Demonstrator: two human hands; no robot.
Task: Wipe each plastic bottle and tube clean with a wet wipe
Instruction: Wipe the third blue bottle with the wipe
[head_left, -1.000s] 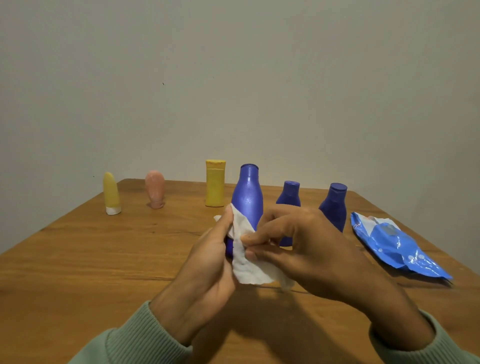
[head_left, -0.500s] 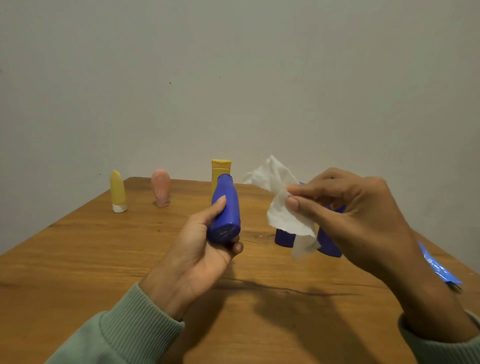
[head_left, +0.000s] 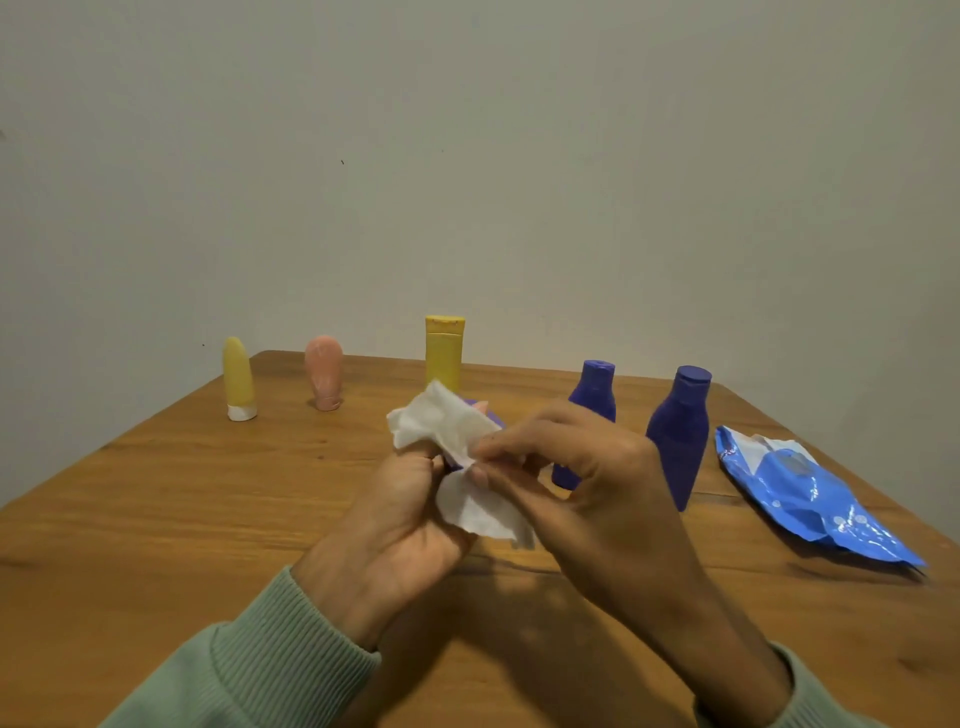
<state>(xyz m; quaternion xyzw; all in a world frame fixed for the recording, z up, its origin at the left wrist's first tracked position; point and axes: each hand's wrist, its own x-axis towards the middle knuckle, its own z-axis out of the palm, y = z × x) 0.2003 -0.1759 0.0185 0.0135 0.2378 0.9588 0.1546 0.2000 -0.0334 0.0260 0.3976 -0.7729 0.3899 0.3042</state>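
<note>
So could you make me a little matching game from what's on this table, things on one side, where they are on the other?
Things: 1 wet wipe; 2 wipe pack; 3 yellow tube; 4 pink tube.
Places: A lying flat, far right; B standing farthest left; C pinched by the right hand, covering the held blue bottle; D standing beside the yellow tube.
Pairs: 1-C, 2-A, 3-B, 4-D.

Tubes (head_left: 238, 379) left on table (head_left: 156, 519), 2 bottles (head_left: 678, 436) right, pack (head_left: 800, 493) rightmost

Smooth wood tbl (head_left: 156, 519), glossy plastic blue bottles (head_left: 678, 436), shiny crinkled wipe pack (head_left: 810, 499), soft matt wipe (head_left: 447, 421).
</note>
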